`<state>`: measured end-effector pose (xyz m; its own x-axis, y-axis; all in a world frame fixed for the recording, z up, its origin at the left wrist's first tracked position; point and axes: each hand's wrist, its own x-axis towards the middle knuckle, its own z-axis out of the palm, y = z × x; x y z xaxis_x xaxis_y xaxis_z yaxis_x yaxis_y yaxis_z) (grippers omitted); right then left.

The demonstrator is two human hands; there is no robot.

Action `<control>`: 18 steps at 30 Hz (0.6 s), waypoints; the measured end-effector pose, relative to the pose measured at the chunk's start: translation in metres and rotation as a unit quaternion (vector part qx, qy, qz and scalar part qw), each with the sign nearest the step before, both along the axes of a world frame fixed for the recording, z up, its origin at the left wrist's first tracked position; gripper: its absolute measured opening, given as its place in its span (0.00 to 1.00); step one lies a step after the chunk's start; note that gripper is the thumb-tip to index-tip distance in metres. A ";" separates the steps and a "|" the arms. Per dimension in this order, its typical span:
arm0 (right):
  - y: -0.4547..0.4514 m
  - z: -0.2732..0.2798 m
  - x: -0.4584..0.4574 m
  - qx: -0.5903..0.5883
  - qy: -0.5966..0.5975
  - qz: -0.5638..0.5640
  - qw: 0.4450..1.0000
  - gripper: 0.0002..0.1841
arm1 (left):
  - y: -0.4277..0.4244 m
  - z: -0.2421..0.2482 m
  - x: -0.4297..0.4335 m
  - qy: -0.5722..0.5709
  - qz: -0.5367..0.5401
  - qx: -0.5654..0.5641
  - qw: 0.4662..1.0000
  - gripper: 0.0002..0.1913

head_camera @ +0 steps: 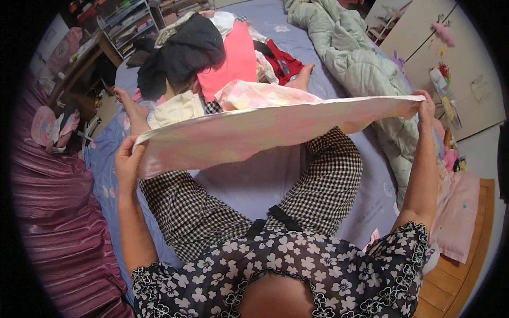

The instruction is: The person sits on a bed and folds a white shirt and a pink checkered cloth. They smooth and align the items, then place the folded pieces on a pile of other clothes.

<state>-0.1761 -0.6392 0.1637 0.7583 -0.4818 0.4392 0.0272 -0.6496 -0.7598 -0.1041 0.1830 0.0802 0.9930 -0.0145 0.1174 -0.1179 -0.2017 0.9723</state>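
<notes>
A pink and pale yellow checked cloth (246, 133) is stretched wide in front of me, above my bent legs. My left hand (130, 153) grips its left corner between thumb and fingers. At the opposite end, my right hand (424, 105) pinches the other upper corner, higher and farther out. The cloth's top edge runs nearly straight between both hands, while its lower edge hangs in a loose curve. Part of its patterned face (266, 95) shows beyond the edge. Just behind it lie a cream folded garment (179, 109) and a bright pink garment (232, 59).
A heap with a black garment (191, 43) and a red garment (282, 63) covers the far part of the bed (254, 175). A pale green quilt (346, 47) runs along the right. A purple-pink curtain (59, 206) hangs at left, and a wooden headboard (465, 274) stands at lower right.
</notes>
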 end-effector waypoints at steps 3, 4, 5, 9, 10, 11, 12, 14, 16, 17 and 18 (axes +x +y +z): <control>0.052 -0.022 0.015 0.077 0.099 -0.055 0.991 0.19 | 0.022 -0.004 -0.003 0.014 0.049 -0.004 0.999 0.07; 0.072 -0.032 0.020 0.054 0.138 -0.071 0.986 0.18 | 0.031 -0.010 -0.005 0.018 0.069 0.017 0.997 0.07; 0.085 -0.042 0.022 0.030 0.174 -0.089 0.980 0.18 | 0.044 -0.018 -0.006 0.020 0.088 0.038 0.995 0.07; 0.064 -0.112 0.017 -0.163 0.264 -0.017 0.950 0.16 | 0.077 -0.062 -0.007 0.023 0.089 0.132 0.987 0.08; 0.084 -0.114 0.016 -0.157 0.282 -0.035 0.946 0.15 | 0.084 -0.056 -0.013 -0.013 0.085 0.242 0.966 0.09; 0.101 -0.112 0.015 -0.157 0.288 -0.054 0.943 0.15 | 0.091 -0.054 -0.018 -0.016 0.091 0.251 0.964 0.08; 0.093 -0.110 0.012 -0.148 0.263 -0.072 0.951 0.16 | 0.095 -0.054 -0.019 -0.019 0.090 0.251 0.964 0.08; 0.080 -0.110 0.000 -0.147 0.189 -0.115 0.964 0.17 | 0.096 -0.052 -0.026 -0.015 0.086 0.195 0.977 0.07; 0.082 -0.101 -0.019 -0.166 0.097 -0.161 0.968 0.17 | 0.084 -0.033 -0.042 0.012 0.067 0.206 0.976 0.06; 0.069 -0.098 -0.034 -0.132 0.095 -0.192 0.968 0.18 | 0.072 -0.021 -0.050 0.027 0.053 0.209 0.976 0.05; 0.057 -0.100 -0.050 -0.154 0.040 -0.213 0.964 0.18 | 0.057 -0.006 -0.058 0.037 0.008 0.238 0.971 0.04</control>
